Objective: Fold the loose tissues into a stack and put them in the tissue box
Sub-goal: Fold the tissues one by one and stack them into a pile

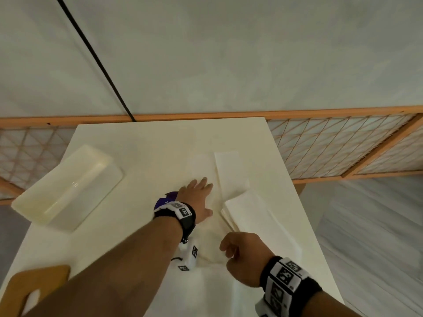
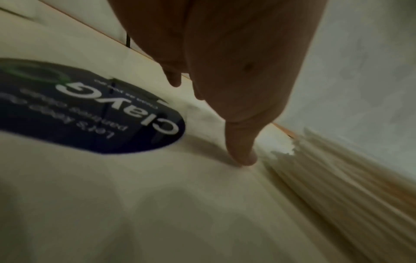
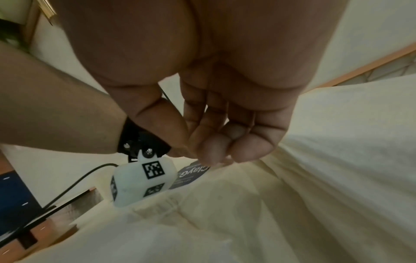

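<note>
Home rm: lattice screen (image 1: 332,143) (wood-framed), white table (image 1: 142,143).

The table (image 1: 142,143) top is a smooth, matt cream board, and the tissue box (image 1: 68,186) on its left side looks like glossy, milky plastic that catches the light along its inner edge. The loose tissue (image 3: 225,204) is thin, soft paper, matt and faintly creased, and the stack of tissues (image 1: 256,216) shows many fine paper edges. Beside the tissue lies a dark blue printed label (image 2: 94,113) with a slight sheen, and behind the table runs a lattice screen (image 1: 332,143) framed in plain light wood.
</note>
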`<act>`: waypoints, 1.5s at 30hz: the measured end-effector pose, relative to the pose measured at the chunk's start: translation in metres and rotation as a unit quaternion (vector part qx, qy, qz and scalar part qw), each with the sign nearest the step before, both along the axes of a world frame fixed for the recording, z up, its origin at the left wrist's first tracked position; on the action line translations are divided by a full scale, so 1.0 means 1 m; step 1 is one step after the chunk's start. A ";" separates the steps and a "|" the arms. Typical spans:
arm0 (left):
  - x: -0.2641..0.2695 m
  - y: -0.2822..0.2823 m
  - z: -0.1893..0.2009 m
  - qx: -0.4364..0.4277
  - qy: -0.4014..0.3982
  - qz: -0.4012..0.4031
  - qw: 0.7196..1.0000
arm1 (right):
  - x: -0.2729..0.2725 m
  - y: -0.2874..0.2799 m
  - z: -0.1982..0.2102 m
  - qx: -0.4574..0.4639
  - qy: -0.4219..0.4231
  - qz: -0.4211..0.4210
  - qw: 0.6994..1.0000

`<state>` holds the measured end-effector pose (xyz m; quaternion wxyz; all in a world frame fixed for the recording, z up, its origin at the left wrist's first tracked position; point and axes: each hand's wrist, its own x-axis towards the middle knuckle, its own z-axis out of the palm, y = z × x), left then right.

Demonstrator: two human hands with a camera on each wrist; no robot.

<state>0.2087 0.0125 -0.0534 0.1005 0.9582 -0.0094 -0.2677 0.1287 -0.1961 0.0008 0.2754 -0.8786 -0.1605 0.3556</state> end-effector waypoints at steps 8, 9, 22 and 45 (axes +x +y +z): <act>-0.019 0.032 -0.017 0.051 0.017 0.051 0.997 | 0.010 0.021 -0.011 -0.012 -0.003 0.027 1.000; -0.025 0.041 -0.014 0.056 0.018 0.063 0.996 | 0.013 0.028 -0.013 -0.013 0.000 0.027 1.000; -0.084 0.096 0.004 -0.167 -0.074 0.196 0.963 | 0.083 0.150 -0.044 -0.193 -0.063 0.031 0.979; -0.057 0.094 0.095 -0.142 -0.091 -0.035 0.985 | 0.054 0.090 0.030 0.144 -0.140 -0.018 0.979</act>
